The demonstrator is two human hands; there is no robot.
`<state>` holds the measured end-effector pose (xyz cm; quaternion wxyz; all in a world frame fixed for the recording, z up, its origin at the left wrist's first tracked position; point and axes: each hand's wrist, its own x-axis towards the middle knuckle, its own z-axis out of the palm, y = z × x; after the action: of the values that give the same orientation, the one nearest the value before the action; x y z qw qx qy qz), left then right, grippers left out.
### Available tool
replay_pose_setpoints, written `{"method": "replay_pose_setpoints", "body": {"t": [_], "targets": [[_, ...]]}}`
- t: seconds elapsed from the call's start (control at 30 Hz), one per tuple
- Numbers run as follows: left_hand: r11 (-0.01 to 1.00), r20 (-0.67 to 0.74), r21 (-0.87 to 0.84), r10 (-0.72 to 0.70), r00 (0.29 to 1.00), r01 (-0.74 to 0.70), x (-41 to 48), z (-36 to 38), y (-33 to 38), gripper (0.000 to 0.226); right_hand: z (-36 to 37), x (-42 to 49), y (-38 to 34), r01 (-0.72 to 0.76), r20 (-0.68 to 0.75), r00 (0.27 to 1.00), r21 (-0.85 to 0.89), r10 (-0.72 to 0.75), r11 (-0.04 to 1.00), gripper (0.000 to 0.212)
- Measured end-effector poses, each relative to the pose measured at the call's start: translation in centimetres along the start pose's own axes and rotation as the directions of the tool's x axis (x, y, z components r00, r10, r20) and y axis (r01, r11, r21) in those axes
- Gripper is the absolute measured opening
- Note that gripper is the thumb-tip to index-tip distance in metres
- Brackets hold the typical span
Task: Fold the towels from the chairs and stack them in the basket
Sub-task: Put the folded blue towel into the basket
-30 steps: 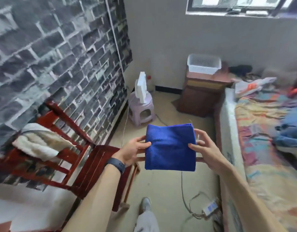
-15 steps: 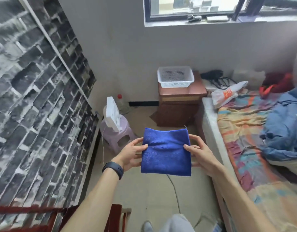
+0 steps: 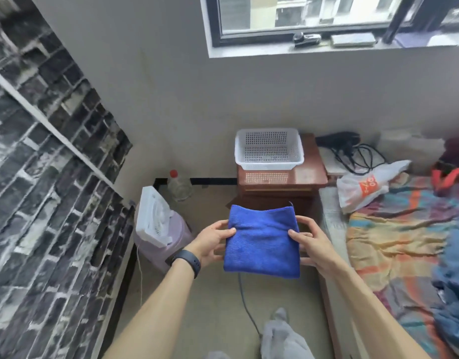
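While left hand (image 3: 212,241), right hand (image 3: 310,242) pinch towel (image 3: 262,246) — basket (image 3: 269,166) stands beyond.

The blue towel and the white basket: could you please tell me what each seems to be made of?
The blue towel: likely microfibre, matte; its fuzzy nap shows. The white basket: apparently moulded plastic, slightly glossy, walls perforated in a regular grid.

One wide-angle camera, worn on the head, looks forward and down toward the white basket (image 3: 269,149), which sits well off, just above frame centre. Nearer than the basket, the left hand (image 3: 212,243) and right hand (image 3: 312,246) hold the blue towel (image 3: 262,244) close under the lens. A window (image 3: 300,11) shows above the basket, a bed (image 3: 404,242) to its right.
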<state>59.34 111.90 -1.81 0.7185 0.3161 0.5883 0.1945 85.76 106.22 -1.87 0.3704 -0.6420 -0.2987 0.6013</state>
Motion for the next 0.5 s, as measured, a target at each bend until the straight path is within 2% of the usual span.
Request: {"method": "replay_pose_setpoints", "body": {"t": [0.33,0.5], "targets": [[0.999,-0.039,0.007,-0.05,0.998,0.05,14.2,1.9,11.6,0.027,-4.2,16.5,-9.1,-0.08,0.0,0.997,-0.053,0.08,0.995,0.032],[0.996,-0.062,0.022,-0.087,0.994,0.089,23.5,1.5,17.3,0.026,-4.5,25.8,-12.4,-0.113,-0.052,0.993,-0.039,0.111,0.993,0.03]]}}
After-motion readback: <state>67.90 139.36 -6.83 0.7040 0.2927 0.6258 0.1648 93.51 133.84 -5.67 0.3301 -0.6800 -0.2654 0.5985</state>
